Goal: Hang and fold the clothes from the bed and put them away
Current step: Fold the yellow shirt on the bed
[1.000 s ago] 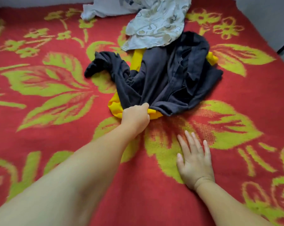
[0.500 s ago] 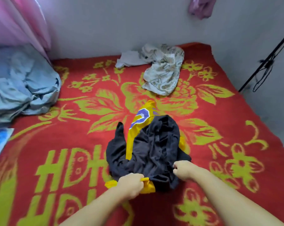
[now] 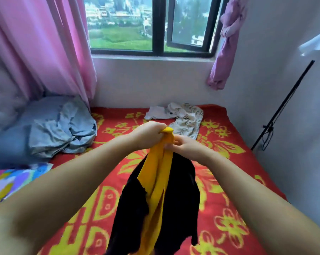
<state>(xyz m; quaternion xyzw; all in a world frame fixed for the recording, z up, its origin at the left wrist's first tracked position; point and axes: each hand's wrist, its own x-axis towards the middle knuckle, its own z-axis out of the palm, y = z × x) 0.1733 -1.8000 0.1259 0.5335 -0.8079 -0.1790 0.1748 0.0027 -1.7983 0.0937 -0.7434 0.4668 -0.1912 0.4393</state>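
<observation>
Both hands, left hand and right hand, pinch the yellow-and-black garment; it seems bunched, so one edge could slip loose onto the bed.

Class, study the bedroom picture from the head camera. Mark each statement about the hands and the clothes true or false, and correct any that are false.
1. Both hands grip the yellow part of the black and yellow garment. True: left hand, right hand.
2. The garment lies flat on the bed. False: it hangs from the hands above the red blanket.
3. A pale patterned cloth lies near the bed's far end. True.
4. The pink curtain covers the whole window. False: it hangs at the left, the window uncovered.
</observation>
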